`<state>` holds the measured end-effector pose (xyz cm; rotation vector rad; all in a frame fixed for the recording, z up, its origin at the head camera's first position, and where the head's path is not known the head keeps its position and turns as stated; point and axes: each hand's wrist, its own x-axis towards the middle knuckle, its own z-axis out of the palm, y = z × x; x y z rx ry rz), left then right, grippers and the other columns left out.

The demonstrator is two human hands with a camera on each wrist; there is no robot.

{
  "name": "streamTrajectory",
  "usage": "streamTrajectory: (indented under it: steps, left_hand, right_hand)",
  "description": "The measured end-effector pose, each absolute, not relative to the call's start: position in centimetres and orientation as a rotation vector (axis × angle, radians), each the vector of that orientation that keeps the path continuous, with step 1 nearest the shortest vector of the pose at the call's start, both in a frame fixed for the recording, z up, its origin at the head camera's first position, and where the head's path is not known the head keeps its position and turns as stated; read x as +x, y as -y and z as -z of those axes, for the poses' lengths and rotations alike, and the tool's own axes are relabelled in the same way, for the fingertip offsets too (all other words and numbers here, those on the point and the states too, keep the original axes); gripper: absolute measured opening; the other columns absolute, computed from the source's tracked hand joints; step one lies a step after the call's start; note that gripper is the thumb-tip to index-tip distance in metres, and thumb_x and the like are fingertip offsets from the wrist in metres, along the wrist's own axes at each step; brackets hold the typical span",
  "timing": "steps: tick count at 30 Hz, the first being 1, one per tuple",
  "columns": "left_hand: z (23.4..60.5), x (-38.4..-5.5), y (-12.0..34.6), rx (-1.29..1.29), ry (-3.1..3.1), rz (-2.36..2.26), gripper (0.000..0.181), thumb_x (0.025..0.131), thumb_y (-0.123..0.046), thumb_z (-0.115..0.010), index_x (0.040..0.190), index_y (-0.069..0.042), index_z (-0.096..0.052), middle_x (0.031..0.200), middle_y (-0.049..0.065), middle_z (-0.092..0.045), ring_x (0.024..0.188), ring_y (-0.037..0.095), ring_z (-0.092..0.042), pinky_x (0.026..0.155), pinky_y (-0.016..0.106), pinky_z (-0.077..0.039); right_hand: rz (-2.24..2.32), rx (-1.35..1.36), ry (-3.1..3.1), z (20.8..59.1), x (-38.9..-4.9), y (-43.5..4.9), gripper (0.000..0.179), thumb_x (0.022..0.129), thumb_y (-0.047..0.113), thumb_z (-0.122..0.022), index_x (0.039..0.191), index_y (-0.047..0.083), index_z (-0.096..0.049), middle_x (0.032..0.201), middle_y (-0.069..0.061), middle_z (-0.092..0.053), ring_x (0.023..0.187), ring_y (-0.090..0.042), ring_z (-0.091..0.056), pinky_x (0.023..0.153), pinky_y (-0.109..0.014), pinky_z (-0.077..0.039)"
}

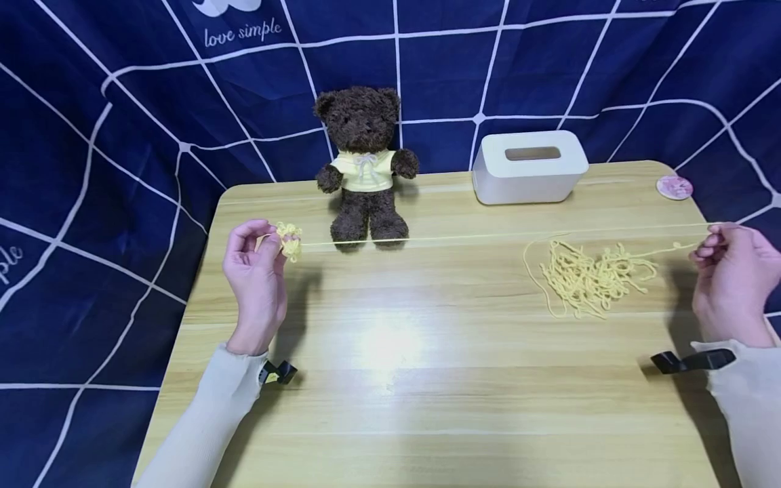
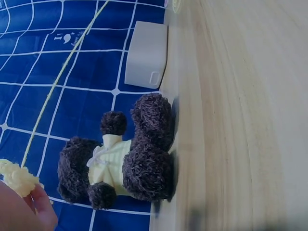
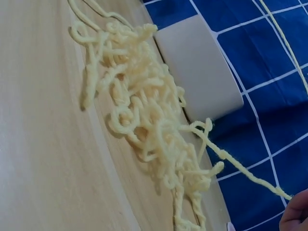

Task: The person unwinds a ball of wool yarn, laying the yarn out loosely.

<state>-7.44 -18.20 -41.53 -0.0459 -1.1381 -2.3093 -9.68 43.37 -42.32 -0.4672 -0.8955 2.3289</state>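
At the left, above the table, my left hand pinches a small yellow yarn bundle between thumb and fingers. From it a taut yarn strand runs across to my right hand, which grips it with curled fingers at the far right. A second length of yarn hangs from the right hand down to a loose, tangled yarn pile on the table. In the right wrist view the tangled pile fills the middle, with only some fingertips showing at the corner.
A brown teddy bear in a yellow top stands at the back of the wooden table. Right of it is a white tissue box. A round pink coaster lies in the back right corner. Blue checked cloth hangs behind.
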Motion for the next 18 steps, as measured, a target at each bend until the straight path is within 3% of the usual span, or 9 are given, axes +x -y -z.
streamTrajectory:
  steps: [2, 5, 9, 13, 18]
  left_hand:
    - [41.5, -7.4, 18.2, -0.036, 1.147, 2.302, 0.030, 0.095, 0.026, -0.054, 0.111, 0.005, -0.066, 0.103, 0.013, -0.060, 0.083, 0.017, -0.063, 0.058, 0.017, -0.055]
    - [41.6, -7.4, 18.2, -0.052, 1.173, 2.309, 0.031, 0.095, 0.027, -0.051, 0.113, 0.006, -0.065, 0.106, 0.014, -0.059, 0.084, 0.018, -0.063, 0.054, 0.020, -0.058]
    - [41.6, -7.3, 18.2, -0.058, 1.210, 2.348, 0.027, 0.098, 0.025, -0.051, 0.115, 0.009, -0.064, 0.110, 0.017, -0.057, 0.082, 0.020, -0.063, 0.048, 0.024, -0.059]
    - [41.6, -7.3, 18.1, -0.069, 1.220, 2.400, 0.019, 0.102, 0.020, -0.056, 0.115, 0.009, -0.064, 0.114, 0.018, -0.058, 0.088, 0.022, -0.064, 0.056, 0.024, -0.061]
    - [41.5, -7.3, 18.0, -0.088, 1.245, 2.420, 0.018, 0.103, 0.018, -0.058, 0.114, 0.007, -0.066, 0.115, 0.018, -0.059, 0.094, 0.025, -0.067, 0.069, 0.026, -0.064]
  right_hand:
    - [-2.342, -0.459, 0.936, 42.4, -9.6, -43.1, 0.021, 0.104, -0.017, -0.056, 0.083, -0.019, -0.063, 0.062, -0.019, -0.064, 0.044, -0.021, -0.056, 0.034, -0.029, -0.049]
    - [-2.392, -0.419, 1.079, 42.7, -9.4, -42.3, 0.022, 0.105, -0.015, -0.056, 0.085, -0.018, -0.067, 0.064, -0.018, -0.066, 0.047, -0.020, -0.059, 0.038, -0.027, -0.051]
    - [-2.519, -0.318, 1.455, 43.3, -9.0, -41.7, 0.025, 0.108, -0.011, -0.055, 0.094, -0.011, -0.076, 0.077, -0.013, -0.073, 0.060, -0.016, -0.065, 0.049, -0.023, -0.056]
    - [-2.476, -0.222, 1.928, 43.8, -8.4, -41.5, 0.025, 0.112, -0.001, -0.057, 0.105, 0.002, -0.081, 0.094, -0.003, -0.078, 0.074, -0.011, -0.068, 0.061, -0.018, -0.058]
    - [-2.302, -0.206, 2.170, 44.1, -8.1, -40.4, 0.023, 0.112, 0.005, -0.059, 0.114, 0.011, -0.082, 0.106, 0.008, -0.078, 0.080, -0.008, -0.064, 0.065, -0.015, -0.056]
